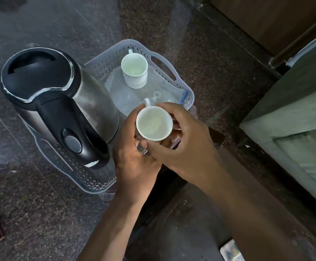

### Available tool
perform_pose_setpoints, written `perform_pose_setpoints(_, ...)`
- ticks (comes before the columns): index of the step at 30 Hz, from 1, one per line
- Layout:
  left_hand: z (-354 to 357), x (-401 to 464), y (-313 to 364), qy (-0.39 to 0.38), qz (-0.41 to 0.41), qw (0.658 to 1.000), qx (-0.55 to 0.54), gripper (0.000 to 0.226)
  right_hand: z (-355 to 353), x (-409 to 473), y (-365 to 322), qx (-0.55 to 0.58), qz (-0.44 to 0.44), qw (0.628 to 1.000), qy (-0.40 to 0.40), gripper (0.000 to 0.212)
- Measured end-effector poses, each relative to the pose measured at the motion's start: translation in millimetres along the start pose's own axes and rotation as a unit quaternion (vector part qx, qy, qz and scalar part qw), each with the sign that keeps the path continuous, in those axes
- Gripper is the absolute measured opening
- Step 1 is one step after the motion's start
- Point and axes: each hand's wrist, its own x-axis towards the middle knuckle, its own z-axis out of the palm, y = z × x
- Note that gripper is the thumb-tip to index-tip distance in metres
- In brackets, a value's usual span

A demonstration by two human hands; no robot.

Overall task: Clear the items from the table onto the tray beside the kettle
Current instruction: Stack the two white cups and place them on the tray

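Two hands close around one white cup [154, 123] held just above the near corner of the tray: the left hand [132, 157] curls its grip under the cup's left side, thumb toward the rim, while the right hand [183, 140] wraps fingers over the far edge and thumb along the near one. The cup's handle points away, toward the tray's middle. A small shiny object shows between the hands below the cup — what it is cannot be told. On the pale perforated tray [172, 70] stands a second white cup [134, 70], upright, handle to the far side, with clear plastic wrapping lying between the two cups. One steel-and-black kettle [59, 106] stands at the tray's left end, all on the dark speckled desk [219, 53].
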Motion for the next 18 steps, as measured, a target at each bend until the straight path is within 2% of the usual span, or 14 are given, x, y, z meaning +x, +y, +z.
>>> perform_pose_setpoints(5,1.0,-0.8,-4.4,-0.014,-0.009,0.999,0.033,0.098,-5.6,13.3,-4.5,0.007,-0.004,1.000,0.028,0.059)
perform_pose_setpoints(9,2.0,-3.9,2.5,-0.014,-0.040,0.998,0.054,0.100,-10.0,33.5,-6.1,-0.024,-0.014,0.997,0.069,0.058)
perform_pose_setpoints(15,-4.4,-10.1,12.8,-0.038,-0.079,0.991,0.099,0.083,1.3,75.4,7.6,-0.143,-0.014,0.986,0.091,0.071)
perform_pose_setpoints(18,-9.1,-14.9,17.7,-0.053,-0.094,0.987,0.115,0.080,10.9,92.5,16.3,-0.178,-0.012,0.979,0.094,0.068)
